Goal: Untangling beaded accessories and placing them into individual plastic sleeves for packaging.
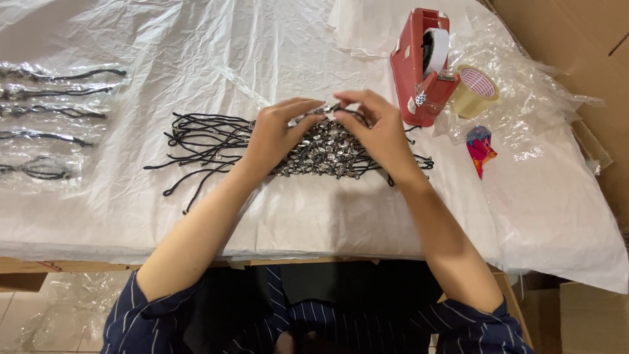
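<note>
A bundle of black cord necklaces with a pile of silvery metal pendants (324,149) lies mid-table on white plastic sheeting (314,216). The loose black cords (203,144) fan out to the left. My left hand (275,134) rests over the left side of the pendants, its fingertips pinching a piece at the top. My right hand (377,128) covers the right side, fingers pinched on the same spot at the top of the pile. Both hands meet near the pile's far edge.
A red tape dispenser (422,65) stands at the back right beside a roll of clear tape (475,90) and crumpled clear plastic (524,111). A small colourful object (480,147) lies near them. Bagged black cords (46,118) line the left edge. Cardboard (576,39) sits right.
</note>
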